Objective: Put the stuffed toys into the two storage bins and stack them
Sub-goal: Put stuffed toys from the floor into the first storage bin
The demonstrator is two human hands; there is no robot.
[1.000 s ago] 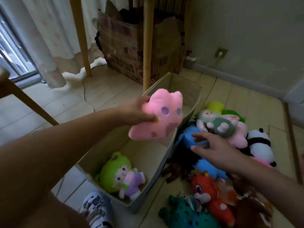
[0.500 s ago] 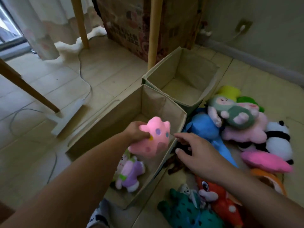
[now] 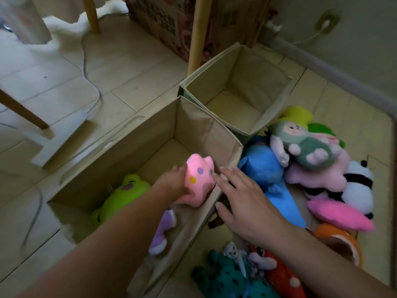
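Two beige fabric bins stand on the floor. The near bin (image 3: 206, 123) holds a green frog toy (image 3: 122, 193) and a purple-and-white toy (image 3: 164, 231). My left hand (image 3: 171, 184) grips a pink spotted toy (image 3: 198, 179) low inside this bin, against its right wall. My right hand (image 3: 245, 203) hovers with fingers spread over the bin's right rim, beside a blue toy (image 3: 263, 168). The far bin (image 3: 217, 67) has nothing in it. A pile of stuffed toys lies on the right, among them a grey-green doll (image 3: 305, 145), a panda (image 3: 358, 186) and a teal dinosaur (image 3: 227, 278).
A wooden leg (image 3: 198, 29) and a printed cardboard box (image 3: 165, 22) stand just behind the far bin. Another slanted wooden leg (image 3: 21, 110) and cables (image 3: 90, 67) cross the tiled floor on the left. The wall with a socket (image 3: 326, 20) runs along the right.
My left hand has lowered the pink spotted toy from above the near bin down inside it. My right hand has shifted left towards the bin's rim. The view has tilted down.
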